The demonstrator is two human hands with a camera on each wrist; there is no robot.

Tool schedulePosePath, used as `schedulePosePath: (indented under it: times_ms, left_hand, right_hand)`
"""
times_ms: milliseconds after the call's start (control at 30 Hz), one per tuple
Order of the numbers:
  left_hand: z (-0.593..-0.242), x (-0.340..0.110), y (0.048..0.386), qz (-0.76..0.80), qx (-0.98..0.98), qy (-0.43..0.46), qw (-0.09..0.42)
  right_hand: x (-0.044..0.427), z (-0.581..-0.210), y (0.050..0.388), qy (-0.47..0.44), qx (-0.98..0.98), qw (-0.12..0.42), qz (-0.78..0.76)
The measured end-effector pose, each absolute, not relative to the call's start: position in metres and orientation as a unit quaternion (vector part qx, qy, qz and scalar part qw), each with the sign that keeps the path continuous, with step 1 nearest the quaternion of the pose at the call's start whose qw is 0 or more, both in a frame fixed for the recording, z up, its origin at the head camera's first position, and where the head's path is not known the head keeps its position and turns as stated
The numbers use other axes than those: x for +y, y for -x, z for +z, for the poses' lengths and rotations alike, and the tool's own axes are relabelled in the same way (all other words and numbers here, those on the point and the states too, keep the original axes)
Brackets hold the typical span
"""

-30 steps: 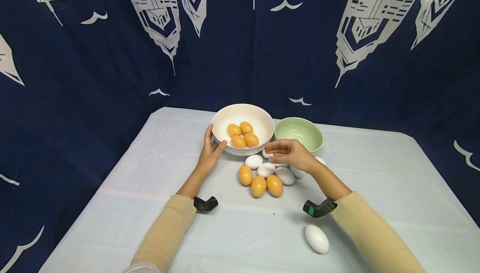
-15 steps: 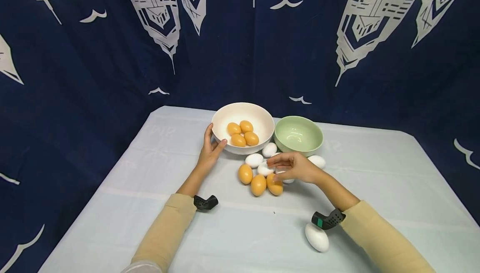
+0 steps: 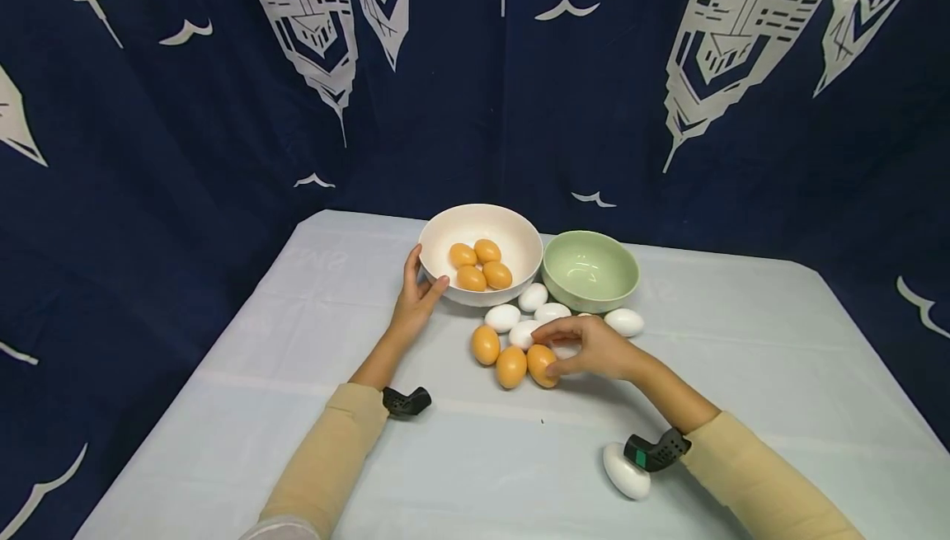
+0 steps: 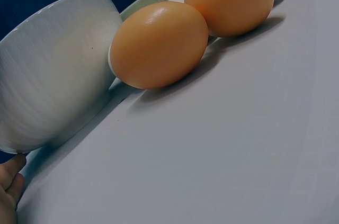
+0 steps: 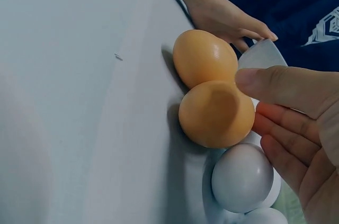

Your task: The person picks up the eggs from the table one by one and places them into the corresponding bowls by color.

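My left hand [image 3: 413,307] holds the white bowl [image 3: 523,235] at its left side, thumb and fingers spread along the outside near the rim. Several orange eggs [image 3: 462,255] lie inside the bowl. My right hand [image 3: 603,348] has thumb and fingers around the rightmost orange egg [image 3: 542,365] on the table. In the right wrist view the thumb [image 5: 286,89] meets that egg [image 5: 214,115], with the other fingers on its far side. Two more orange eggs, a middle one [image 3: 510,368] and a left one [image 3: 486,345], lie beside it.
The green bowl [image 3: 590,268] stands right of the white bowl. Several white eggs, such as one at the left [image 3: 502,318], lie in front of both bowls. Another white egg [image 3: 627,471] lies near the right wrist. A dark patterned cloth [image 3: 460,128] hangs behind the table.
My right hand has moved toward me and down from the white eggs onto the rightmost orange egg, and its thumb and fingers have closed around it. The left hand has stayed at the bowl.
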State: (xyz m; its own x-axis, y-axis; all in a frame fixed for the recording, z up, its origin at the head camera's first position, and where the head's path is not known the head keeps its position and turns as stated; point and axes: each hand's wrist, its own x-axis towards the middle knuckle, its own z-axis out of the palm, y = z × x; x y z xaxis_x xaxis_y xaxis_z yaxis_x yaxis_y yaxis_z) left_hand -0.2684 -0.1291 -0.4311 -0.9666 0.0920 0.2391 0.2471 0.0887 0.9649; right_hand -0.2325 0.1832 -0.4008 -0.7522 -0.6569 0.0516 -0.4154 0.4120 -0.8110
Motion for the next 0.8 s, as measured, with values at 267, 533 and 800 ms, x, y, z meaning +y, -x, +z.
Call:
schedulePosePath:
  times_ms: [267, 533, 800]
  left_hand:
    - [-0.431, -0.129, 0.268, -0.667, -0.736, 0.109, 0.051]
    - [-0.431, -0.129, 0.268, -0.665, -0.738, 0.105, 0.052]
    - [-0.435, -0.129, 0.271, -0.665, -0.736, 0.113, 0.061]
  right_hand:
    - [0.181, -0.398, 0.229, 0.373, 0.86, 0.087, -0.336]
    - [0.177, -0.397, 0.225, 0.416, 0.871, 0.063, -0.256]
    - [0.173, -0.396, 0.22, 0.441, 0.877, 0.064, -0.182]
